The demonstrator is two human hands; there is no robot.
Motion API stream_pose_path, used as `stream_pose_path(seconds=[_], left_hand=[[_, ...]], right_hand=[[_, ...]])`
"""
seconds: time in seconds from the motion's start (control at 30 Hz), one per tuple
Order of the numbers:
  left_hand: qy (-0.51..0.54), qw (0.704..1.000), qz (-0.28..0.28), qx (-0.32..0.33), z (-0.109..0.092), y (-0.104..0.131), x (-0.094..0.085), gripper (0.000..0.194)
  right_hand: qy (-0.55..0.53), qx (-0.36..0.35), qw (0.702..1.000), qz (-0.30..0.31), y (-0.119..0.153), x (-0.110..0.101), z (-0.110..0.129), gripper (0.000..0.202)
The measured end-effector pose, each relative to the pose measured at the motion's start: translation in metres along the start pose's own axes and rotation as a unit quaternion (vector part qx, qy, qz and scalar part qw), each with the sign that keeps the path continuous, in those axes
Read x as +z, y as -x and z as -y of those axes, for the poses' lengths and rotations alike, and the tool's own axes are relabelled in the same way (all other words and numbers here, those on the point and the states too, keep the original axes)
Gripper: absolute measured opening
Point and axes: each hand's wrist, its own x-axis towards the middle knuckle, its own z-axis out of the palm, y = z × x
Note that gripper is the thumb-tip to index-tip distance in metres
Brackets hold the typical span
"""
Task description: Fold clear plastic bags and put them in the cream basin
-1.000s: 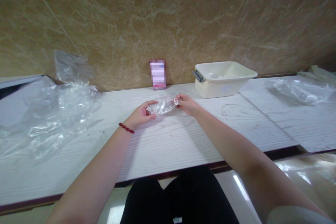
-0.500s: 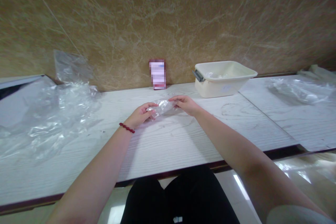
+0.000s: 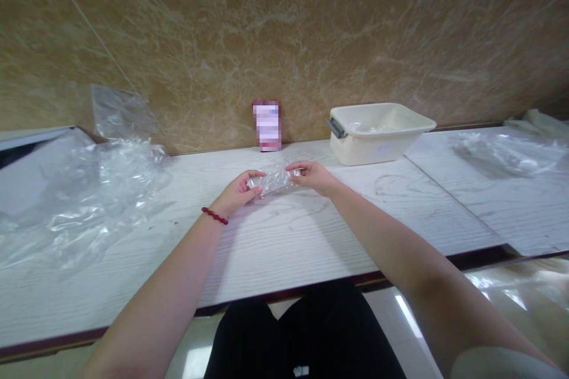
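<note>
A crinkled clear plastic bag [image 3: 275,180] stretches between my two hands, just above the tabletop. My left hand [image 3: 241,190] pinches its left end between thumb and fingers; a dark red beaded bracelet [image 3: 215,216] circles that wrist. On the other side, my right hand [image 3: 312,177] grips the right end with thumb and forefinger. Whether anything lies inside the bag, I cannot tell.
A cream plastic tub [image 3: 377,148] with a grey handle and some clear plastic inside stands right of my hands. A red-edged card [image 3: 268,125] leans on the marbled wall. Clear plastic sheets [image 3: 102,189] heap at left; more plastic bags [image 3: 511,153] lie far right.
The bag between my hands has been turned and spread a little flatter, its surface now showing more evenly crinkled. Both hands stay in nearly the same place.
</note>
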Motion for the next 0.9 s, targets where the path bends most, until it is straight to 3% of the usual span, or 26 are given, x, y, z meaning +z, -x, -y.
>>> stream_pose_path(seconds=[0.13,0.27,0.37,0.63,0.9], left_hand=[[-0.034,0.999,0.000,-0.003,-0.0026,0.0016,-0.0002,0.053],[-0.077,0.997,0.009,0.005,-0.0034,0.0029,-0.0003,0.054],[-0.093,0.995,0.020,0.002,-0.0012,0.0025,-0.0010,0.052],[-0.066,0.998,0.007,-0.004,0.0004,0.0005,-0.0016,0.056],[0.046,0.998,0.030,0.012,-0.0077,0.0045,-0.0003,0.061]], right_hand=[[-0.036,-0.003,0.999,0.036,0.0040,-0.0015,0.0060,0.042],[-0.088,0.009,0.996,0.024,0.0032,0.0004,0.0092,0.026],[-0.060,0.022,0.998,0.013,0.0010,0.0016,0.0062,0.022],[0.017,0.006,0.999,0.037,0.0013,-0.0029,-0.0001,0.045],[-0.041,-0.011,0.998,0.048,0.0008,-0.0080,0.0030,0.050]])
